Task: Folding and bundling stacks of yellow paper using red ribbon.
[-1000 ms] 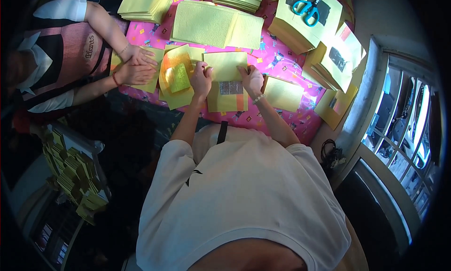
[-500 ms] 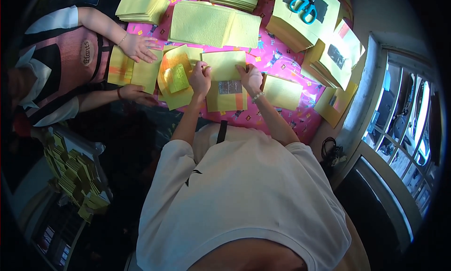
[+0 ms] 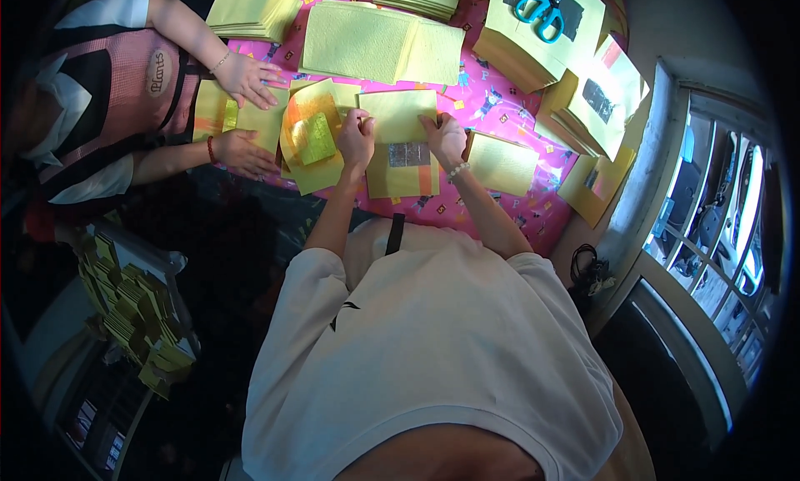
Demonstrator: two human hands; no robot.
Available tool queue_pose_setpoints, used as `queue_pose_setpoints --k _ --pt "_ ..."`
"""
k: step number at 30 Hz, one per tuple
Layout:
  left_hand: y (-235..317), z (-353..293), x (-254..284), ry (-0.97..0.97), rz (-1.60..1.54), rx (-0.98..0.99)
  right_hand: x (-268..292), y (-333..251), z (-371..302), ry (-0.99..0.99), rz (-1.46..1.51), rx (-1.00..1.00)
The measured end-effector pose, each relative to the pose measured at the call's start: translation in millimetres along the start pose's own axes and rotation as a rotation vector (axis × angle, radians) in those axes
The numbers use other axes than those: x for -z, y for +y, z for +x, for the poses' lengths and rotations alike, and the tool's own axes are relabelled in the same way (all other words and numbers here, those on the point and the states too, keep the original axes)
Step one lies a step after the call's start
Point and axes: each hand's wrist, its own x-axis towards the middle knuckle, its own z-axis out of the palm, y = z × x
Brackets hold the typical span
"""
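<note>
A plain yellow paper sheet (image 3: 396, 117) is held by its two sides, my left hand (image 3: 358, 141) pinching one edge and my right hand (image 3: 445, 139) the other. Right below it lies another yellow sheet (image 3: 392, 183) with a silver rectangle (image 3: 408, 154) and an orange strip, partly covered by the held sheet. Beside my left hand are yellow sheets with an orange and gold patch (image 3: 317, 139). A stack of plain yellow paper (image 3: 502, 162) sits just right of my right hand.
Across the pink patterned tablecloth (image 3: 546, 206) stand thick yellow paper stacks (image 3: 358, 43). Blue-handled scissors (image 3: 542, 18) rest on a tall stack at far right. On the left, a co-worker's hands (image 3: 246, 152) press on yellow sheets. A barred window (image 3: 708, 206) borders the right.
The co-worker's nearer hand has moved up onto the yellow sheets, where it lies flat. My hands and the sheet between them have barely moved.
</note>
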Motion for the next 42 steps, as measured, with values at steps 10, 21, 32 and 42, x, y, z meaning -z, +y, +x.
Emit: queue_pose_setpoints --k 10,21,32,42 --pt "17.9 -4.8 0.3 0.132 0.25 -0.135 -6.2 3.5 -0.3 0.08 -0.026 0.029" --pt "46.6 -8.8 -1.3 -0.232 0.387 -0.161 -3.0 0.4 -0.4 0.08 -0.051 0.032" --pt "48.3 -21.9 -7.0 -0.07 0.372 -0.099 19.6 -22.1 -35.8 0.256 -0.06 0.521" --pt "45.4 -29.9 -8.6 -0.051 0.31 -0.092 -19.2 13.8 -20.5 0.047 -0.366 0.806"
